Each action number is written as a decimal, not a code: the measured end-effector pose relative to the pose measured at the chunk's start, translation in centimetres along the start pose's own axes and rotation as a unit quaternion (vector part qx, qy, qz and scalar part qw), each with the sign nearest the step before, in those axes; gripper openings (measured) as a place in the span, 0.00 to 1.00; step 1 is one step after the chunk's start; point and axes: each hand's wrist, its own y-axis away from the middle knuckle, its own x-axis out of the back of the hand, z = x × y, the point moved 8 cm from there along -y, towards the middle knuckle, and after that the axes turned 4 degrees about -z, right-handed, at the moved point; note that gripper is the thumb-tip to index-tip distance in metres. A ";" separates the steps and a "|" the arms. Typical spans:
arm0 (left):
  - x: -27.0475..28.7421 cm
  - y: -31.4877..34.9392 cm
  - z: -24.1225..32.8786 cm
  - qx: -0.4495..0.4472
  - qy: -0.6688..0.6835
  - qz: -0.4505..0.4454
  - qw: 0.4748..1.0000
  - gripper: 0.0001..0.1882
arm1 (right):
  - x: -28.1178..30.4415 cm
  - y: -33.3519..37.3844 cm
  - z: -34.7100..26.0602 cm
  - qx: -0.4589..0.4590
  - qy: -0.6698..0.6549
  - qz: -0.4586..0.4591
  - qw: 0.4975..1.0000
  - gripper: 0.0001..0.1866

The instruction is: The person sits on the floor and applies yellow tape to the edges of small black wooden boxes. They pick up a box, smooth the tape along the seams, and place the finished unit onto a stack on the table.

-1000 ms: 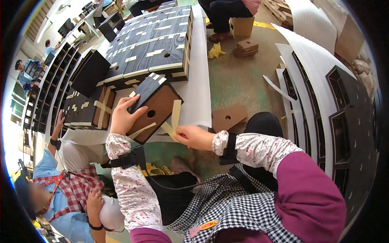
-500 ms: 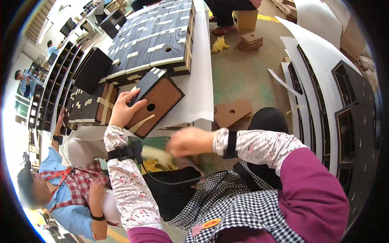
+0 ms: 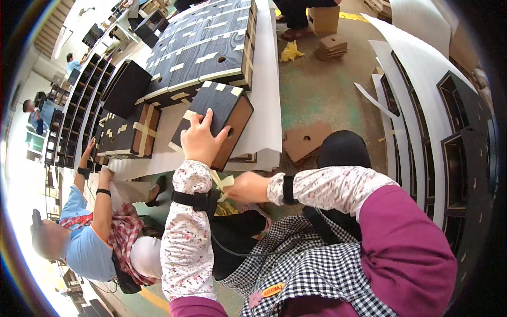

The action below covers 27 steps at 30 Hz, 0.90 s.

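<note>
A dark wood-grain box [image 3: 224, 98] with a brown panel [image 3: 241, 119] on one side is tilted at the near end of the white-covered table. My left hand [image 3: 202, 140] grips it, fingers spread over the dark top and thumb over the edge beside the panel's round hole. Pale tape pieces stick to the box's top edges. Just below the box, my right hand [image 3: 248, 187] is closed around crumpled strips of pale masking tape [image 3: 224, 182]; motion blurs its fingers a little.
Taped dark boxes [image 3: 206, 45] lie ahead on the white sheet [image 3: 266, 100]. Brown panels [image 3: 306, 140] are on the floor to the right, near a rack of dark boxes [image 3: 454, 153]. A co-worker [image 3: 92, 232] sits at left, one hand near another taped box [image 3: 129, 132].
The box has turned, showing more of its dark top. My left hand has shifted right onto that top. My right hand, with the tape, has moved slightly right. The co-worker's lower hand has reached forward.
</note>
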 end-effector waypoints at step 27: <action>-0.4 0.0 -0.6 -0.005 0.139 0.032 0.990 0.31 | 7.9 0.5 8.3 -0.148 -0.183 0.099 0.967 0.22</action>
